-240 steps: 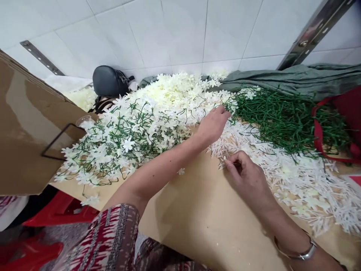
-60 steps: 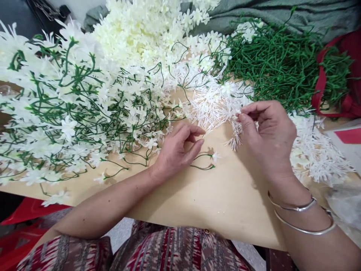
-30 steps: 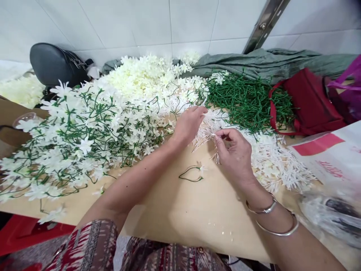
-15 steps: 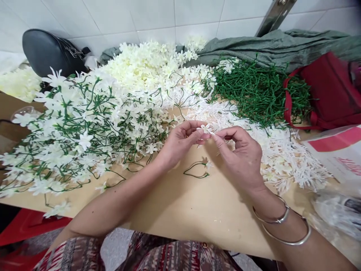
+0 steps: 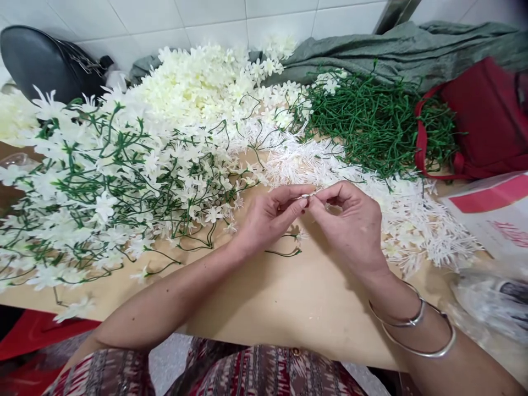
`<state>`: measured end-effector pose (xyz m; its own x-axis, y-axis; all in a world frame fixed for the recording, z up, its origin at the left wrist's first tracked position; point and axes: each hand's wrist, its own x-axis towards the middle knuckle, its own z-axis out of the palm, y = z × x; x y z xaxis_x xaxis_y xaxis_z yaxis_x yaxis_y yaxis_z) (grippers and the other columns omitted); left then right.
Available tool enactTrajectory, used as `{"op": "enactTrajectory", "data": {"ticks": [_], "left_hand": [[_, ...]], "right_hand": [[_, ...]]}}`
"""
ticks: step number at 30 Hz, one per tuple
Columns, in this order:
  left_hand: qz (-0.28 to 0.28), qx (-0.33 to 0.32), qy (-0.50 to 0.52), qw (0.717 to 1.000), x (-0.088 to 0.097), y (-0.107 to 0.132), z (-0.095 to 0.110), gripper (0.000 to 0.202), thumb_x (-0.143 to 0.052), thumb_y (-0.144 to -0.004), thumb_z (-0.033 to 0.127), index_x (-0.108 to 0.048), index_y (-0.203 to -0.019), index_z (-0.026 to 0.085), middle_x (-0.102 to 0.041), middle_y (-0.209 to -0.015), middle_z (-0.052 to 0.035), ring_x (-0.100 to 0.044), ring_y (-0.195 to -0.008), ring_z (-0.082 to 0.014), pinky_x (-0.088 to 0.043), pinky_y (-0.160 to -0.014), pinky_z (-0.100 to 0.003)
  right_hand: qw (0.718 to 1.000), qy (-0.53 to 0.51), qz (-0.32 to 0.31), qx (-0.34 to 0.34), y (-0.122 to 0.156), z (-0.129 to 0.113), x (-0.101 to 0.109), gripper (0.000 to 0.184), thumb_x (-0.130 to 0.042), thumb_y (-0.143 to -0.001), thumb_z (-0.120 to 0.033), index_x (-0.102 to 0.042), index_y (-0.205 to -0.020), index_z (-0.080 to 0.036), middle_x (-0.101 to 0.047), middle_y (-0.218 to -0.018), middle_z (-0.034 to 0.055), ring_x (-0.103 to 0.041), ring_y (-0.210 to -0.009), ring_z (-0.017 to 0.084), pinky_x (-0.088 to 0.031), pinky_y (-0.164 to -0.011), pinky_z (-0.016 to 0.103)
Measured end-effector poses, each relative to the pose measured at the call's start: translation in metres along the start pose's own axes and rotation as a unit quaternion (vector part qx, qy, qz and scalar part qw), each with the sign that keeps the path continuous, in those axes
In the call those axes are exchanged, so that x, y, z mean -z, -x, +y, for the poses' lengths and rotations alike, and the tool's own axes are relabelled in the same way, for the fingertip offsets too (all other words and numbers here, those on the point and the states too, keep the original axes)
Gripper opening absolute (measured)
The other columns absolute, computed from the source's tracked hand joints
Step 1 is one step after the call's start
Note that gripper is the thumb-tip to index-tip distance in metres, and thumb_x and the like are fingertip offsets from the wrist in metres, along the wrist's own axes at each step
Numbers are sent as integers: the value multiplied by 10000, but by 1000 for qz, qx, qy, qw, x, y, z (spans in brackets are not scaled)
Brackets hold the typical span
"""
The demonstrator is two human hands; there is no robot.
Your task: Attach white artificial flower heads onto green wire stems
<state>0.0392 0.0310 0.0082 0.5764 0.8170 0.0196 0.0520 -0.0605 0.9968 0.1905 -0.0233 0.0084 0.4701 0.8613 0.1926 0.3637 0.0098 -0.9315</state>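
My left hand (image 5: 268, 220) and my right hand (image 5: 352, 228) meet fingertip to fingertip above the brown board (image 5: 297, 308). Both are pinched on a small white flower piece (image 5: 307, 196) held between them. Just below the hands a thin green stem with one small flower (image 5: 289, 247) lies on the board. A heap of loose white plastic stamens (image 5: 412, 225) spreads under and to the right of my right hand. Finished green stems with white flowers (image 5: 103, 187) are piled to the left of my left hand.
A mound of cream petals (image 5: 202, 93) lies at the back, bare green stems (image 5: 371, 121) at the back right. A red bag (image 5: 482, 121), a grey-green cloth (image 5: 371, 49), a black bag (image 5: 41, 60) and a plastic packet (image 5: 495, 220) edge the board.
My hands came together from the stamen heap and now pinch the small flower piece a little lower and closer. The camera tilted down slightly.
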Motion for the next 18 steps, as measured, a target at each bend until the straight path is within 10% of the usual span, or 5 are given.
{"op": "enactTrajectory", "data": {"ticks": [8,12,18], "left_hand": [[-14,-41,38,998,-2,2,-3,329,-686,-1006,395,-688,-1248,173,-792,-1248,-123,-751,-1187,-226,-582,-1066,-348],[-9,-44,51,998,-4,3,-4,332,-662,-1021,383,-544,-1276,207,-767,-1275,-137,-754,-1183,-229,-583,-1043,-356],[76,-138,-201,967,-1,11,24,151,-642,-1001,248,-594,-1136,200,-713,-1212,-105,-696,-1031,-191,-560,-885,-319]], "right_hand": [[996,-78,-37,36,-6,6,5,197,-747,-880,-273,-659,-1055,-283,-650,-743,-37,-623,-715,196,-516,-780,382],[997,-38,-47,49,-7,8,8,39,-731,-919,-290,-702,-898,-304,-697,-793,3,-637,-745,219,-506,-739,386],[992,-19,23,125,-14,15,9,81,-787,-867,-224,-715,-847,-256,-738,-984,52,-695,-985,240,-540,-853,414]]}}
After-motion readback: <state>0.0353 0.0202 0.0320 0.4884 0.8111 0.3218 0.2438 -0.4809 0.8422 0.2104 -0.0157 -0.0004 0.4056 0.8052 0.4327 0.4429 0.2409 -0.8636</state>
